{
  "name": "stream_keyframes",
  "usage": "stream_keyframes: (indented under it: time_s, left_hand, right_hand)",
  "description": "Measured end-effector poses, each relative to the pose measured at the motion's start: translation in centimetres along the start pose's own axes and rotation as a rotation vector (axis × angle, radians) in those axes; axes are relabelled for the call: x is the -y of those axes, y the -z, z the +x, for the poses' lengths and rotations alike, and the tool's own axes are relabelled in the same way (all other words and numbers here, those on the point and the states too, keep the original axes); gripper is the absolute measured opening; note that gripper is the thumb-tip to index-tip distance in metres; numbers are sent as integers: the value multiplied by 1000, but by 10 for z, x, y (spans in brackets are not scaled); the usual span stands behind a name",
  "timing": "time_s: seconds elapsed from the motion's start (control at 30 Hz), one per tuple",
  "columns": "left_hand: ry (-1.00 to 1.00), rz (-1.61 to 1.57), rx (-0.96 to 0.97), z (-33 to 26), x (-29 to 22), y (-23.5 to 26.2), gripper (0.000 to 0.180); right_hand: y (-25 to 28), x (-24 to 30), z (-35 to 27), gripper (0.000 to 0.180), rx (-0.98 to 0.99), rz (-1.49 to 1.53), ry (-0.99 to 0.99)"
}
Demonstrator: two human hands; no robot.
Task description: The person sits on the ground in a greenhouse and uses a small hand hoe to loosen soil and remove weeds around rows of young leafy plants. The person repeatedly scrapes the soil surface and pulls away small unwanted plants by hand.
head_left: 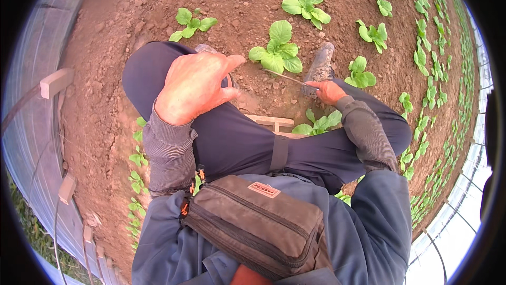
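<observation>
Brown crumbly soil (147,6) filled the bed, planted with rows of small leafy green seedlings (428,69). The person crouched over it in dark trousers (237,143), a brown waist bag (258,222) hanging at the front. The left hand (195,87) rested on the left knee, its grip loose and wide, holding nothing. The right hand (328,91) lay near a grey shoe (319,66), its grip closed on a thin metal rod (292,78), which slanted up-left so that its tip reached the base of a leafy green plant (278,50) between the feet
</observation>
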State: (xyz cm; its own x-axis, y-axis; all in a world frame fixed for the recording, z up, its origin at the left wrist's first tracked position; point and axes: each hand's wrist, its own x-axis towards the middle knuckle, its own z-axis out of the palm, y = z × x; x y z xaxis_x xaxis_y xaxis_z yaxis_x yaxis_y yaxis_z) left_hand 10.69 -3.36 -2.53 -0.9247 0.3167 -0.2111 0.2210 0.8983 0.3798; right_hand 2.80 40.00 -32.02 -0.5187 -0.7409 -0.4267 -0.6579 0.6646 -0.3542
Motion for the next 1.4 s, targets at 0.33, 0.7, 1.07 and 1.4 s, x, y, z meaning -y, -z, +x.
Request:
stream_keyframes:
  time_s: [0.33,0.7,1.07,1.4]
  left_hand:
    - [-11,-39,-15,4,3,-4,54]
    - [23,-12,46,10,-3,1,56]
    - [-38,-33,14,12,-2,0,55]
    - [-42,-42,-43,2,7,-6,55]
  right_hand:
    - [73,-37,-58,52,11,271,-343]
    - [-31,9,8,54,-559,323,-513]
    - [7,51,-25,47,-304,580,-707]
    - [20,62,-32,50,-125,362,-485]
